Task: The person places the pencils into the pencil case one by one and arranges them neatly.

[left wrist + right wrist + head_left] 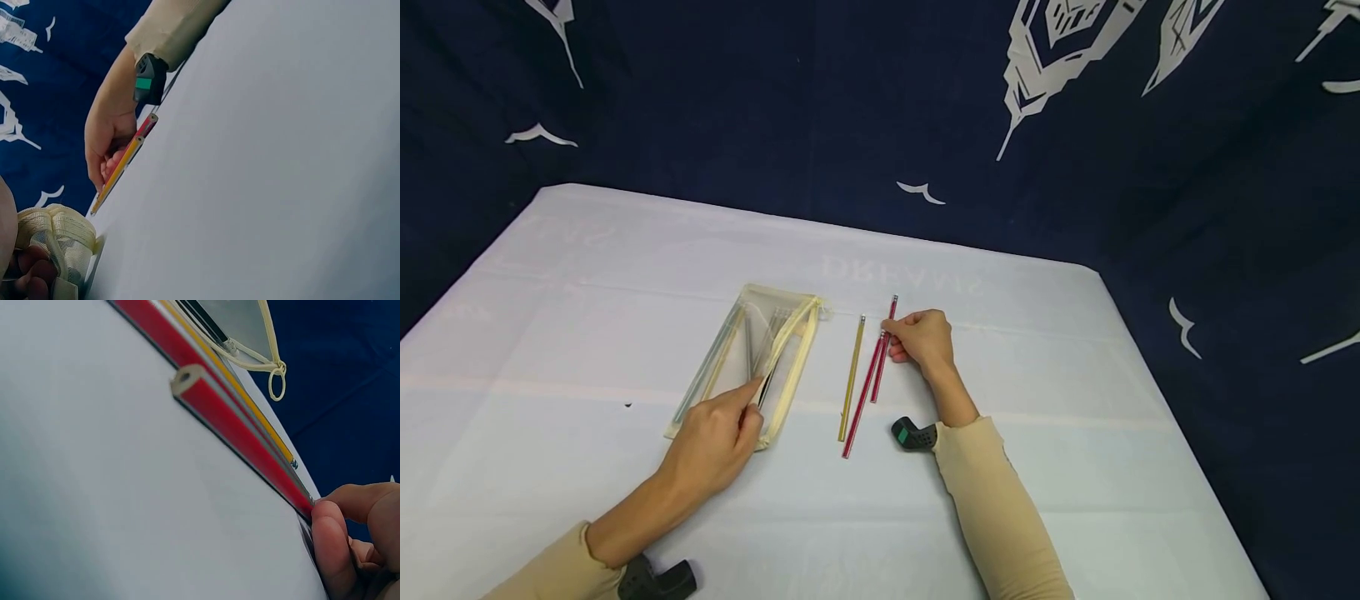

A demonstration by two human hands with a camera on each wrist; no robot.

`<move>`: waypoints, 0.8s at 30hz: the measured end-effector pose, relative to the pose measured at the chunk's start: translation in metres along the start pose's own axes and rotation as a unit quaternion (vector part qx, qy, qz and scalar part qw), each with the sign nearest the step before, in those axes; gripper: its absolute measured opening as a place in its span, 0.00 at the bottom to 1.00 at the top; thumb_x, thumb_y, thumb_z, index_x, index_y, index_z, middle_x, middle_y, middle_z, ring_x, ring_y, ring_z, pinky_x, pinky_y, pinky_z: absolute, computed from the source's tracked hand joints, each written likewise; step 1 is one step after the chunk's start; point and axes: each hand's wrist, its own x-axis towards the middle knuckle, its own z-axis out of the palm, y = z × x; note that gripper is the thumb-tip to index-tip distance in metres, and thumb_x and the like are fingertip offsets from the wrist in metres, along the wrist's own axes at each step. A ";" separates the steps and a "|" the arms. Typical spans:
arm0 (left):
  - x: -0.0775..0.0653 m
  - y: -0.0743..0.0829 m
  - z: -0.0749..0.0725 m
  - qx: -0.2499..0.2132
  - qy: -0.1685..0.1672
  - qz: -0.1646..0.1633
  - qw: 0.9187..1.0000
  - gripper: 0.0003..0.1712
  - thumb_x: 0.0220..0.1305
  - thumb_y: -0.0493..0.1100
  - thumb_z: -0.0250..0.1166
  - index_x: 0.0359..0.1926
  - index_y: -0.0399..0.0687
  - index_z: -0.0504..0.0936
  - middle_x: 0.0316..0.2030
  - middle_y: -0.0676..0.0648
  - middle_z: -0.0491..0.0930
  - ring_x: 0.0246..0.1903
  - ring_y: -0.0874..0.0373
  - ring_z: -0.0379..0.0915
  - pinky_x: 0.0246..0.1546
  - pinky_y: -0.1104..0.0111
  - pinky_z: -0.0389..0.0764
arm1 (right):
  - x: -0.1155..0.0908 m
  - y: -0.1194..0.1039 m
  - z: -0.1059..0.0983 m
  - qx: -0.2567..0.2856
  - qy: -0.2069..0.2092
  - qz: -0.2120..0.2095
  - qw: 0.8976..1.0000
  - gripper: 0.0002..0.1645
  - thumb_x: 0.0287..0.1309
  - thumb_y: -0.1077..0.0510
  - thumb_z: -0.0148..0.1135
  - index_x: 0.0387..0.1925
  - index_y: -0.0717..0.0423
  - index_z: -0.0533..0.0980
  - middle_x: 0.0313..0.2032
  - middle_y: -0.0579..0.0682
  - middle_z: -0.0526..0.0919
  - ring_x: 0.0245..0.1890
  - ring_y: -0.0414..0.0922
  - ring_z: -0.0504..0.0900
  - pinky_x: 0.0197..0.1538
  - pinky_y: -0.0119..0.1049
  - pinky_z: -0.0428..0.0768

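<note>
Right fingers (331, 550): thumb and forefinger pinched together on the right-hand red pencil (234, 429), a little below its far end.
Left fingers (737, 398): curled at the zipped edge of the mesh pouch (796, 375) and apparently gripping it.
Red pencils: both flat on the desk (1037, 375), right of the pouch; the left red pencil (862, 398) slants up to meet the gripped one at the fingertips.
Yellow pencil (852, 379): lies on the desk between the pouch and the red pair, apart from both hands.
Pencil handling: judged light, stiff and smooth, liable to roll or pivot if pinched at one end; the middle of the barrel should give the steadiest hold.
Pouch handling: judged light and limp; the mouth probably sags unless held by the zip band, away from the ring pull (270, 385).
Pouch contents: long slim items show through the mesh; their exact kinds and number are hard to make out.
Hidden: the right fingertips cover the crossing of the red pencils, so contact with the second one cannot be confirmed.
Cut off: the left wrist view crops the left hand and pouch at the frame edge; the gripping fingers there are dark.
</note>
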 end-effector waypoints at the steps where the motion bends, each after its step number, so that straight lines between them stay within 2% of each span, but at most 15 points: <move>1: 0.000 0.000 0.000 -0.001 0.000 0.000 1.000 0.20 0.56 0.27 0.54 0.48 0.24 0.82 0.41 0.32 0.84 0.36 0.45 0.83 0.30 0.57 0.81 | 0.000 0.000 0.000 -0.002 0.000 0.002 1.000 0.12 0.57 0.61 0.68 0.27 0.68 0.80 0.16 0.50 0.80 0.11 0.37 0.78 0.19 0.31 0.79; 7: 0.000 0.001 0.000 -0.002 0.001 0.001 1.000 0.19 0.55 0.27 0.54 0.48 0.24 0.82 0.40 0.33 0.84 0.37 0.44 0.83 0.30 0.56 0.81 | 0.000 -0.003 -0.001 -0.020 0.000 0.010 1.000 0.10 0.57 0.63 0.66 0.29 0.69 0.80 0.14 0.51 0.79 0.10 0.37 0.77 0.18 0.31 0.78; 15: 0.000 0.000 -0.001 -0.003 -0.004 0.000 1.000 0.20 0.55 0.27 0.54 0.48 0.24 0.82 0.40 0.33 0.84 0.36 0.44 0.83 0.30 0.56 0.81 | -0.003 -0.007 -0.002 -0.081 0.006 0.009 0.997 0.11 0.56 0.61 0.65 0.24 0.66 0.79 0.12 0.50 0.78 0.08 0.37 0.76 0.17 0.31 0.78; 20: -0.001 0.000 -0.001 -0.005 -0.004 -0.001 1.000 0.19 0.56 0.27 0.54 0.47 0.24 0.82 0.40 0.33 0.84 0.36 0.44 0.83 0.30 0.56 0.81 | -0.004 -0.009 -0.003 -0.140 0.010 0.012 0.990 0.14 0.56 0.57 0.64 0.20 0.63 0.79 0.10 0.49 0.76 0.08 0.37 0.73 0.16 0.30 0.75; 24: -0.001 0.000 0.000 -0.004 -0.006 -0.001 1.000 0.19 0.56 0.28 0.54 0.47 0.24 0.82 0.40 0.33 0.84 0.35 0.44 0.83 0.30 0.57 0.81 | -0.005 -0.010 -0.007 -0.165 -0.006 0.015 0.986 0.18 0.58 0.55 0.63 0.17 0.60 0.78 0.08 0.48 0.74 0.07 0.39 0.70 0.15 0.30 0.71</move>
